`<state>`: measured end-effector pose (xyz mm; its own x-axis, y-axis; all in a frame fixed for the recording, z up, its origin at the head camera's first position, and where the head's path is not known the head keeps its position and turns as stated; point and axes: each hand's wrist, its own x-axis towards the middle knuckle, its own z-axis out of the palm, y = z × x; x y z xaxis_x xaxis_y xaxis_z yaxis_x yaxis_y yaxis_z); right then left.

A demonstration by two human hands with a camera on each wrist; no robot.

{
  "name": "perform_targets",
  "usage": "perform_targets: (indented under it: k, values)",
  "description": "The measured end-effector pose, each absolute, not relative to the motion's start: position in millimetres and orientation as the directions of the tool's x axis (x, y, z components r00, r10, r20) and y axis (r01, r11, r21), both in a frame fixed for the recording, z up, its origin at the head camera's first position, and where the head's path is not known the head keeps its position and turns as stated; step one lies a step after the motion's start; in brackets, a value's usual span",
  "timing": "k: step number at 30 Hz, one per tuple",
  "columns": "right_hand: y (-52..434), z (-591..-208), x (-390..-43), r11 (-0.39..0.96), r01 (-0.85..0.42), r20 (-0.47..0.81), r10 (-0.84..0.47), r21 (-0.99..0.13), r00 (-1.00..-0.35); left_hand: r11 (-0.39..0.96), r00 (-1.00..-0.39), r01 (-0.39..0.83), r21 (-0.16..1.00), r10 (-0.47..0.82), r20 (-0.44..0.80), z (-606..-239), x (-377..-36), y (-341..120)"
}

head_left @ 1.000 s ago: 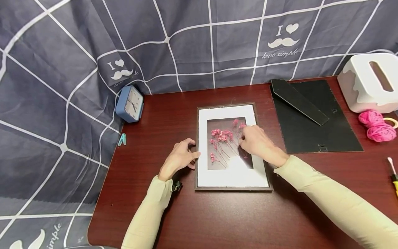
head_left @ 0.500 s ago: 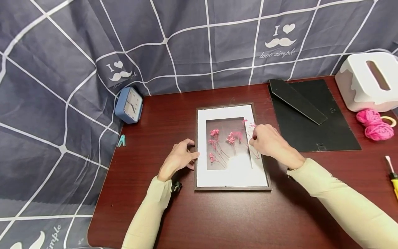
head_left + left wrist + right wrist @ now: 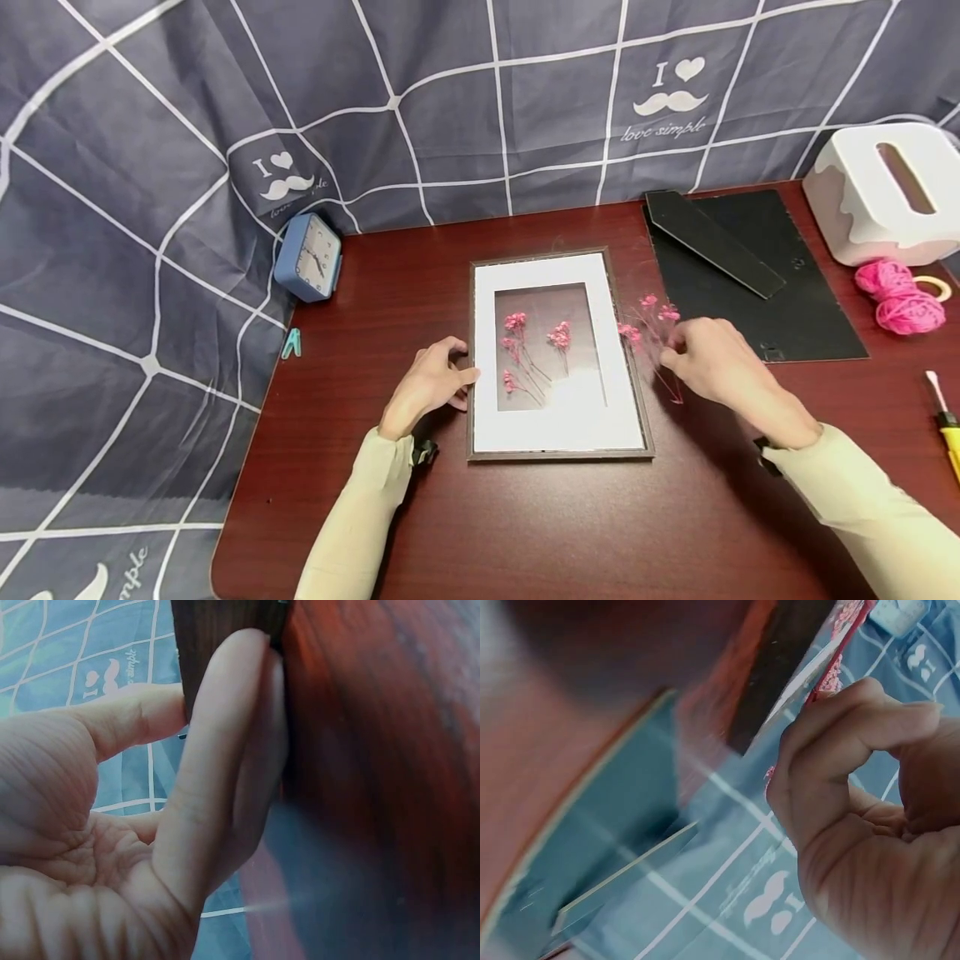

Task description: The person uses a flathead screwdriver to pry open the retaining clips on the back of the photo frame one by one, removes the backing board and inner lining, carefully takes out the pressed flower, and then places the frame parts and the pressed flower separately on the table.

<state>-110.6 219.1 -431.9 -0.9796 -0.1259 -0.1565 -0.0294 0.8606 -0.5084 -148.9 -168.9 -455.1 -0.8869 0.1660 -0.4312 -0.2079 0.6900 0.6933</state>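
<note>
A picture frame (image 3: 558, 432) with a white mat lies on the dark red table, dried pink flowers (image 3: 559, 335) in its window. At its left edge my left hand (image 3: 426, 385) grips the frame, thumb on top and fingers along the side; the left wrist view shows the frame's dark edge (image 3: 206, 630) between thumb and fingers. To the right of the frame, my right hand (image 3: 716, 358) pinches a thin-stemmed sprig of dried flowers (image 3: 630, 334) over the table. The right wrist view shows its pink stem (image 3: 826, 682) beside bent fingers (image 3: 832, 735).
A black backing board (image 3: 806, 292) with a stand leg (image 3: 720, 246) lies at the back right. Near it are a white tissue box (image 3: 892, 192), pink yarn (image 3: 900, 304) and a yellow-handled screwdriver (image 3: 947, 421). At left stand a blue clock (image 3: 306, 258) and a teal clip (image 3: 292, 342).
My right hand has carried the sprig out of the frame's window to the right, past the frame's edge. Fewer flowers lie in the window. The left hand stays on the frame.
</note>
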Motion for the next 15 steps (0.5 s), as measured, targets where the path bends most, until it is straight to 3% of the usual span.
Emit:
perform_targets:
  k: [5,15]
  values:
    - [252.9,-441.5,-83.1,0.877,-0.012,-0.13,-0.084,-0.48,-0.988,0.684,-0.886,-0.212,0.698,0.167,-0.433,-455.8,-148.6,-168.3]
    - [328.9,-455.0,-37.8,0.909,0.146,-0.224,0.059,-0.39,-0.973,0.667,-0.884,-0.226,0.71,0.166,-0.437,-456.2,-147.1,-167.5]
